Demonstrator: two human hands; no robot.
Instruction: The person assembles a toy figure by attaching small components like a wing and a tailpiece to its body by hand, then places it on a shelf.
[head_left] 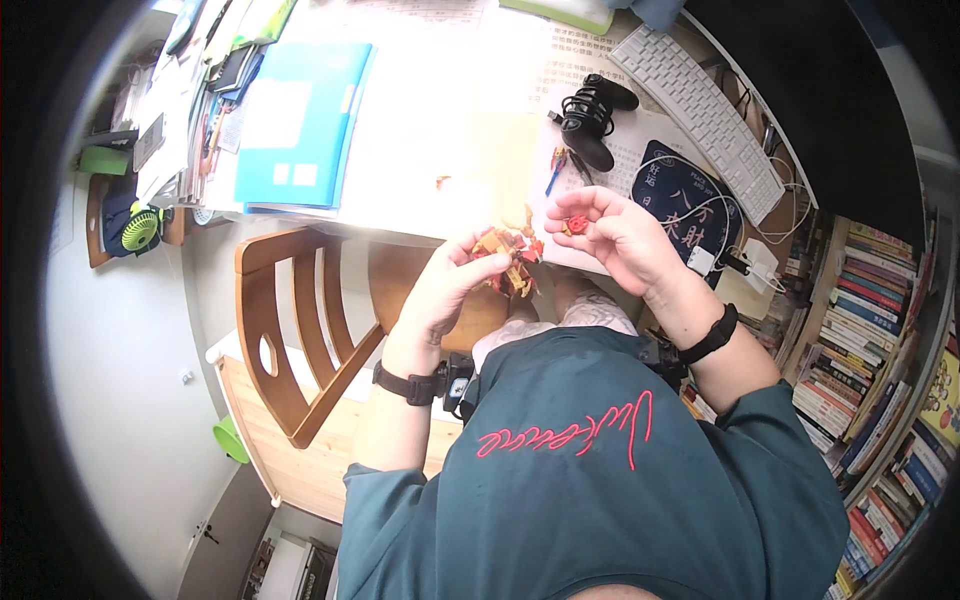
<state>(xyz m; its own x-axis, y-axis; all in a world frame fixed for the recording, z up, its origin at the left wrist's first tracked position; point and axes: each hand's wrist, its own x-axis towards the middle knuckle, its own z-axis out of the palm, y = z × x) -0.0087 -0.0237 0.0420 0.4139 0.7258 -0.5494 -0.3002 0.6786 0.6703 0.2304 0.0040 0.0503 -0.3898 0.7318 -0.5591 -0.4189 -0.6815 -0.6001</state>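
Note:
My left hand (446, 290) is closed around a red and gold toy figure (517, 258) with spiky, jointed-looking parts, its thumb lying across the figure. To the right, my right hand (635, 243) has its fingers curled round a small round red piece (575, 225) with a bit of yellow at its edge. A short gap separates the piece from the figure. Both hands are in front of my body at the near edge of the desk (420, 215). The fingers hide part of the figure.
A black game controller (592, 120) with its cable wound round it lies beyond my right hand, near a white keyboard (700, 115) and dark blue mat (690, 205). Blue folders (300, 125) are at the far left. A wooden chair (290, 330) stands left; bookshelves (860, 330) right.

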